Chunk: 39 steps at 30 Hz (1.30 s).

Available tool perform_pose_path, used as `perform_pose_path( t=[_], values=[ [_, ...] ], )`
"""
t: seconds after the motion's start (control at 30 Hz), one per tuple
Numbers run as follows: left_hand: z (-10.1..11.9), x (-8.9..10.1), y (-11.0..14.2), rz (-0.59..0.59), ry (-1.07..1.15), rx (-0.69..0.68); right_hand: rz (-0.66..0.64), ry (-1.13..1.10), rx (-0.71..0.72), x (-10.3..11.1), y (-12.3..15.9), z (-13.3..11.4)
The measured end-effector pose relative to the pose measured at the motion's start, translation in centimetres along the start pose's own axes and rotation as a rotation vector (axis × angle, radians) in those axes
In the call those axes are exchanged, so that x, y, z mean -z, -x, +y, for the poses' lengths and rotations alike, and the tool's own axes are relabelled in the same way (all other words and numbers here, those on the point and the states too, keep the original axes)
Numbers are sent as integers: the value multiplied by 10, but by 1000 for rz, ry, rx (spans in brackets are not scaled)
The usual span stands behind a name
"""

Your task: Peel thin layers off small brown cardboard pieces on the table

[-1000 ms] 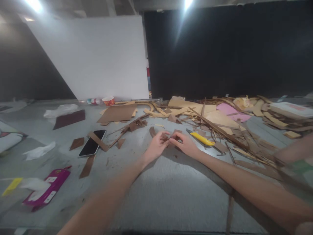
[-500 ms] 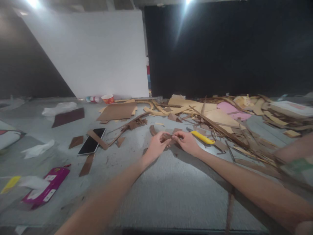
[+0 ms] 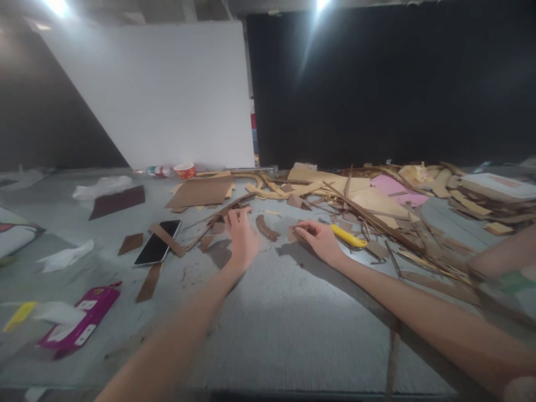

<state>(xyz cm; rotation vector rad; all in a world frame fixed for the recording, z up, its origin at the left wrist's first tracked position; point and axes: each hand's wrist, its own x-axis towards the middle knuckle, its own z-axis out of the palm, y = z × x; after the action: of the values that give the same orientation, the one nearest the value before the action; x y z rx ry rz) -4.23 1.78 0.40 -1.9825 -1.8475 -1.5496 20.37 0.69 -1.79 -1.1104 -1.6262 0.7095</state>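
Note:
My left hand [image 3: 243,235] is over a small heap of brown scraps [image 3: 218,228], its fingers bent and apart, with nothing visible in them. My right hand [image 3: 321,241] pinches a small brown piece of sheet [image 3: 292,233] between thumb and forefinger, low over the table. Between the two hands a curved brown strip [image 3: 266,228] lies on the tabletop. Just beyond my right hand is a yellow utility knife [image 3: 349,237], its front end hidden behind the fingers.
A phone [image 3: 153,248] with a brown strip across it lies at left, near a purple tissue pack [image 3: 90,318]. Brown sheets [image 3: 201,191] and a red cup [image 3: 185,170] are farther back. Offcuts [image 3: 389,215] cover the right side, where another person's arm [image 3: 506,251] shows.
My hands have come apart. The left one has moved left to the brown scraps, leaving the curved strip on the table in view. My right hand has stayed nearly in place.

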Motion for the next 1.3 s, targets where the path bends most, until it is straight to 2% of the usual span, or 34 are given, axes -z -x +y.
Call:
perform_pose_path(
  t=[0.03,0.17,0.3,0.43,0.6,0.83,0.97,1.17,1.3],
  values=[
    [2,-2,1,-63,104,4,-8,-21,8,0,1,-1],
    [19,-15,18,-543,568,172,-85,-58,28,-1,3,-2],
    [29,-23,35,-724,736,222,-148,-82,56,-1,4,-1],
    [22,-28,35,-721,880,290,-159,-66,112,0,5,-2],
    [13,-30,31,-705,965,381,-256,-5,228,-1,5,0],
    [16,-31,31,-737,983,410,-221,30,247,-1,1,2],
    [15,-35,32,-745,990,387,-178,49,189,0,1,1],
    [18,-34,34,-780,993,377,-159,-149,0,-2,1,5],
    [21,-29,34,-804,1015,398,-170,-189,-54,-1,-1,4]
  ],
)
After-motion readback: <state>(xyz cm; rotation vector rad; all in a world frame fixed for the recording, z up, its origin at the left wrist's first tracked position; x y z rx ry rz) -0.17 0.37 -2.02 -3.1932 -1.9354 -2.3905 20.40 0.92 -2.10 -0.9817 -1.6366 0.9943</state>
